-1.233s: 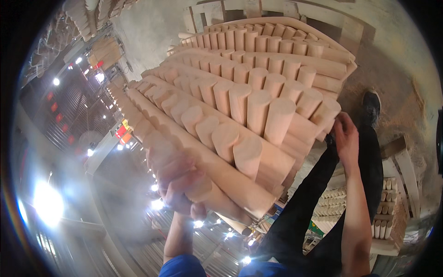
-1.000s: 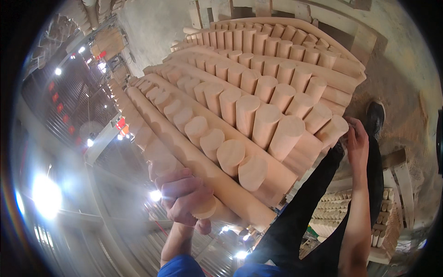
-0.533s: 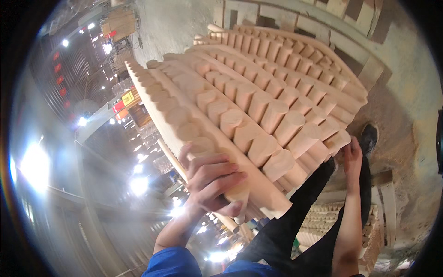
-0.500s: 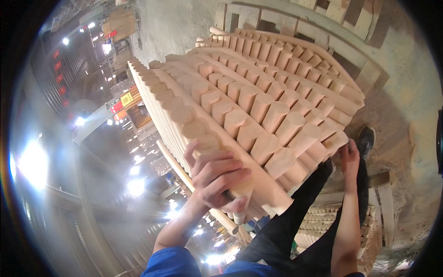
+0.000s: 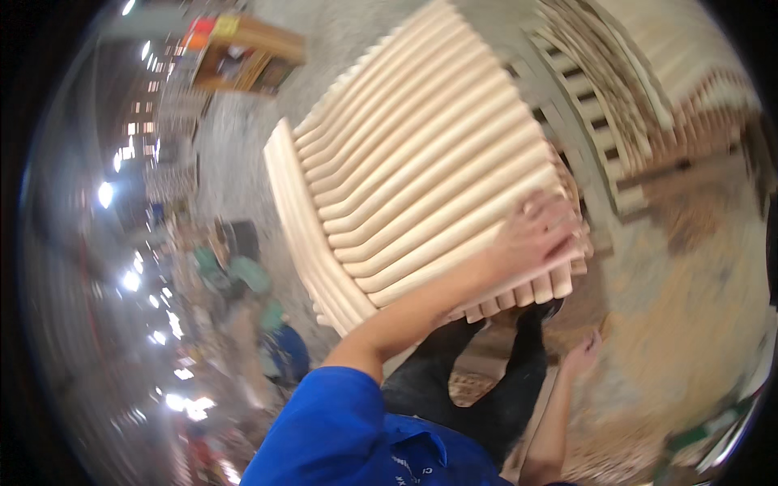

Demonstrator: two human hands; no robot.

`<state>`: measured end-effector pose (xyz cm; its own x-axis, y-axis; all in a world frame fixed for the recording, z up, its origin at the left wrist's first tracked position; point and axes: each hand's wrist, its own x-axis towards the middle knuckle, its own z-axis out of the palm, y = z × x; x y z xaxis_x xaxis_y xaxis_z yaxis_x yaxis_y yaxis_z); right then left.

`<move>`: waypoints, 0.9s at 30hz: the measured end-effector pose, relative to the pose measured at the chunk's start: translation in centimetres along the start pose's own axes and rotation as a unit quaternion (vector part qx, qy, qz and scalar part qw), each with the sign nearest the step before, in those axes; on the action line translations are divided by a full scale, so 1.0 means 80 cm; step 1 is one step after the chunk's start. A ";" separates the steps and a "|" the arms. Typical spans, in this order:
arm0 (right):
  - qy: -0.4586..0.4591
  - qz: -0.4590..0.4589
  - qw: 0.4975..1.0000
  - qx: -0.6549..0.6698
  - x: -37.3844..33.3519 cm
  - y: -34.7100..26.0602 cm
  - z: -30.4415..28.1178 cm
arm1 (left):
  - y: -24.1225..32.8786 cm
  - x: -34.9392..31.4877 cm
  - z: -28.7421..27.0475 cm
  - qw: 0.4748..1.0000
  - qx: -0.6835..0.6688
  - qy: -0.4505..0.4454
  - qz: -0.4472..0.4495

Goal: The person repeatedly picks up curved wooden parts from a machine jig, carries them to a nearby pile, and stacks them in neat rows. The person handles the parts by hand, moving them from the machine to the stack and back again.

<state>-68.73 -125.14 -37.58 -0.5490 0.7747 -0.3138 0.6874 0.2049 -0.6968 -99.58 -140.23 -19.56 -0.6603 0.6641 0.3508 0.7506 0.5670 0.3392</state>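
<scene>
A large stack of smooth, pale wooden poles (image 5: 413,162) stands before me. The poles in its top layer lie side by side, each bent near the left end. Several more poles (image 5: 304,235) run crosswise along the stack's left side. My left arm reaches over the near part of the stack. My left hand (image 5: 543,231) rests on the poles at the right edge, its fingers apart though blurred. Cut pole ends show below it. Away from the wood, my right hand (image 5: 583,354) hangs low at my right side, fingers loosely apart with nothing visible in them.
Wooden pallets (image 5: 596,121) with more stacked wood lie at the far right. A wooden cabinet (image 5: 251,57) stands at the far left. Closer on the left are a blue barrel (image 5: 285,354) and a dark bin (image 5: 237,239). Sawdust covers the floor (image 5: 660,324) at right.
My view has turned, and the stack now shows its long top poles rather than mostly cut ends. My left hand has moved from the near-left ends to the right edge. My right hand has left the stack.
</scene>
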 end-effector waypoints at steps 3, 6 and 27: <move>0.014 -0.015 0.999 -0.046 0.005 -0.084 -0.070 | 0.002 -0.068 -0.046 0.989 -0.013 0.108 -0.104; 0.014 -0.141 0.987 -0.070 -0.022 -0.151 -0.083 | -0.087 -0.212 -0.128 0.958 0.043 0.069 -0.276; -0.511 -0.398 0.761 -0.013 -0.307 -0.534 0.348 | -0.327 -0.452 -0.290 0.724 0.166 0.192 -0.641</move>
<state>-97.88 -169.61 -18.04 -0.8706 -0.4699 -0.1457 -0.0558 0.3884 -0.9198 -95.90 -190.36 -20.91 -0.7308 -0.6605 0.1720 -0.5632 0.7259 0.3948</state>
